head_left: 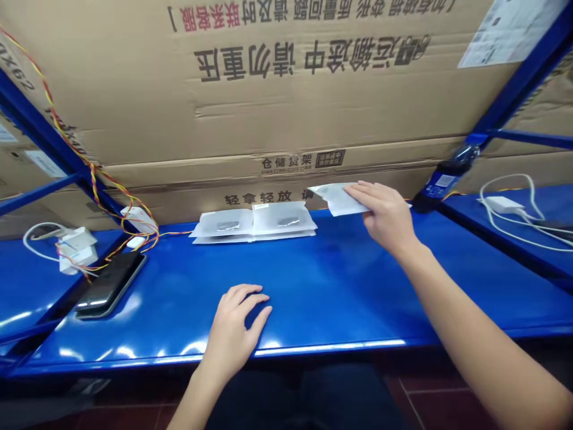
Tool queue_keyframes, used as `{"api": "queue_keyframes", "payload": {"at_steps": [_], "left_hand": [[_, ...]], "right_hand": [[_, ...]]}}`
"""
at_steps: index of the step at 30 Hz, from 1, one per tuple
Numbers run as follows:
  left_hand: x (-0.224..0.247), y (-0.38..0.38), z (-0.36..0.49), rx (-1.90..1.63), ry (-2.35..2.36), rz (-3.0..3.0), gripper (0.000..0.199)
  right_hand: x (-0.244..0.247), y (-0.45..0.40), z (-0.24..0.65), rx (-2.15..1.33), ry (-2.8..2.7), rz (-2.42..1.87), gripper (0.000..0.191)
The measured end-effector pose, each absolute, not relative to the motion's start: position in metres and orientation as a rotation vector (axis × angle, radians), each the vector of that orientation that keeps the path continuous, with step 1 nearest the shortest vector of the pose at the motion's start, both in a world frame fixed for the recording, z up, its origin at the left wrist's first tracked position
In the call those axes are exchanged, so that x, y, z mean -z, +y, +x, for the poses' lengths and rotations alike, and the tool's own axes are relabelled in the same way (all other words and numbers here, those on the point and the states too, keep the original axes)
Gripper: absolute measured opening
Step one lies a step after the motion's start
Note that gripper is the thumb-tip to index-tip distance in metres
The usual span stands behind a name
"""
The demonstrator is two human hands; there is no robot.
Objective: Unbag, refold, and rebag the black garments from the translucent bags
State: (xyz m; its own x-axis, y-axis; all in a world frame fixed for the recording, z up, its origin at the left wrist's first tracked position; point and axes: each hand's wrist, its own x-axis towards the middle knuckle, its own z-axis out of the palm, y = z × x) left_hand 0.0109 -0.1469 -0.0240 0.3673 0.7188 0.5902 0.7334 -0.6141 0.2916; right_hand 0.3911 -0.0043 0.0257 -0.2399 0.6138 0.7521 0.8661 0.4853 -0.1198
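In the head view, my right hand (388, 218) grips a frosted white plastic pouch (338, 199) at the back of the blue shelf. Its fingers lie across the pouch's top; the thumb is partly hidden. Left of it are two small stacks of similar pouches side by side, a left stack (217, 223) and a right stack (281, 216). Dark items show faintly through their upper pouches. My left hand (233, 327) rests near the front edge of the shelf (313, 286), fingers loosely spread, holding nothing.
A black phone-like device (110, 285) lies at the left, near white adapters (77, 248) and twisted red-yellow wires (95, 179). A dark bottle (441, 179) leans by the right blue post. Large cardboard boxes (268, 113) stand behind. A white charger (504, 205) sits further right.
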Motion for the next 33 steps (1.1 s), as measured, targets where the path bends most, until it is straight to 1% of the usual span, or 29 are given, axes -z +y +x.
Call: {"api": "queue_keyframes", "payload": {"at_steps": [3, 7, 9, 11, 13, 15, 17, 19, 21, 24, 26, 29, 33], "left_hand": [[0.026, -0.146, 0.014, 1.041, -1.382, -2.588, 0.015], [0.027, -0.149, 0.017, 1.084, -1.357, -2.579, 0.017], [0.025, -0.148, 0.016, 1.089, -1.360, -2.583, 0.017], [0.022, -0.138, 0.016, 1.055, -1.349, -2.609, 0.017], [0.014, -0.118, 0.017, 0.976, -1.296, -2.628, 0.016], [0.003, -0.088, 0.020, 0.847, -1.213, -2.602, 0.015], [-0.010, -0.050, 0.026, 0.673, -1.132, -2.529, 0.015], [-0.021, -0.014, 0.036, 0.402, -1.127, -2.479, 0.018], [-0.029, 0.014, 0.046, 0.253, -1.110, -2.454, 0.014], [-0.031, 0.032, 0.059, 0.178, -1.062, -2.473, 0.009], [-0.027, 0.031, 0.067, 0.126, -1.010, -2.498, 0.014], [-0.022, 0.023, 0.076, 0.062, -0.947, -2.517, 0.021], [-0.021, 0.021, 0.084, 0.053, -0.954, -2.491, 0.011]], "right_hand": [[-0.001, 0.028, 0.408, 0.260, -1.970, -1.390, 0.060], [0.029, 0.038, 0.406, 0.065, -2.041, -1.425, 0.049], [0.029, 0.033, 0.404, -0.031, -1.964, -1.362, 0.047], [0.022, 0.027, 0.401, -0.066, -1.809, -1.325, 0.038], [0.014, 0.020, 0.396, -0.078, -1.677, -1.373, 0.029], [0.009, 0.016, 0.391, -0.146, -1.620, -1.455, 0.025], [0.007, 0.013, 0.387, -0.236, -1.627, -1.498, 0.024], [0.006, 0.012, 0.385, -0.299, -1.651, -1.497, 0.023], [0.005, 0.011, 0.385, -0.350, -1.675, -1.486, 0.024], [0.003, 0.011, 0.385, -0.463, -1.703, -1.475, 0.023], [0.003, 0.009, 0.382, -0.590, -1.723, -1.468, 0.020], [0.007, 0.006, 0.370, -0.852, -1.740, -1.445, 0.031], [0.012, 0.004, 0.355, -1.106, -1.697, -1.388, 0.041]]}}
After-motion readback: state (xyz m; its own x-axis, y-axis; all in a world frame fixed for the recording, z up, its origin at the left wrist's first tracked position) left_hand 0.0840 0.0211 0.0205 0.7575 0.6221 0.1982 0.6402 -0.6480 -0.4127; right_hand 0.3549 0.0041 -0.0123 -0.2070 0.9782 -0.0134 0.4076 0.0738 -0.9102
